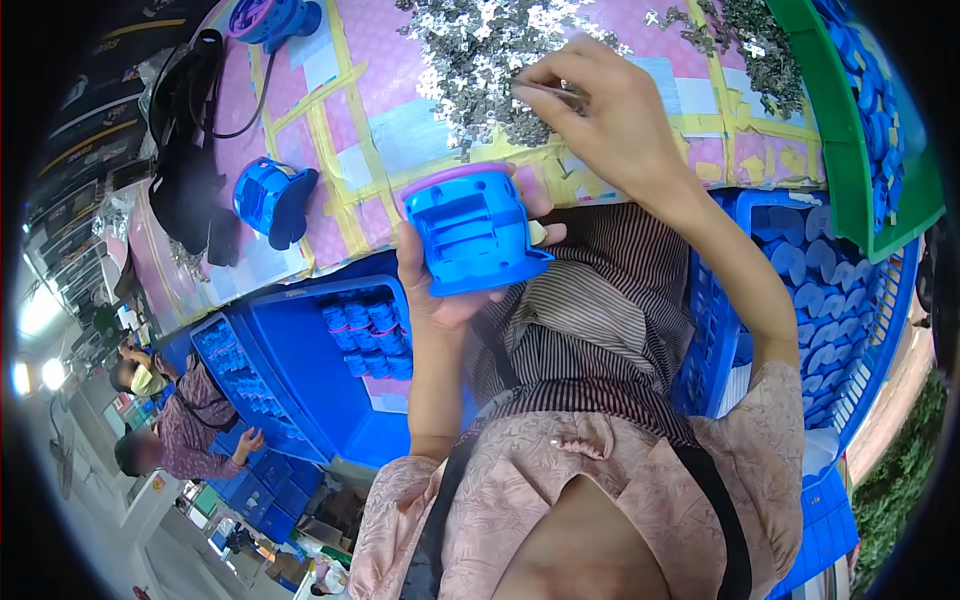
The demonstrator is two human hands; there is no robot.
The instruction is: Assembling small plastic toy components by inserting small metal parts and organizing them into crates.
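A blue plastic housing (pixel 470 245) with a pink rim and an open slotted compartment rests in my left hand (pixel 450 312), thumb on its left side and fingertips behind its right side. The compartment faces up toward me. My right hand (pixel 625 125) is over the near right part of a heap of small silvery metal pieces (pixel 470 60). Its thumb and fingers come together in a pinch; whatever is between them is too small and blurred to make out.
Another blue housing (pixel 270 200) lies on the taped pink table (pixel 395 110), near a black strap-like item (pixel 190 190). A green bin (pixel 840 160) stands at right. Blue crates with blue parts flank me: one left (pixel 310 400), one right (pixel 720 370). A co-worker (pixel 195 425) is at far left.
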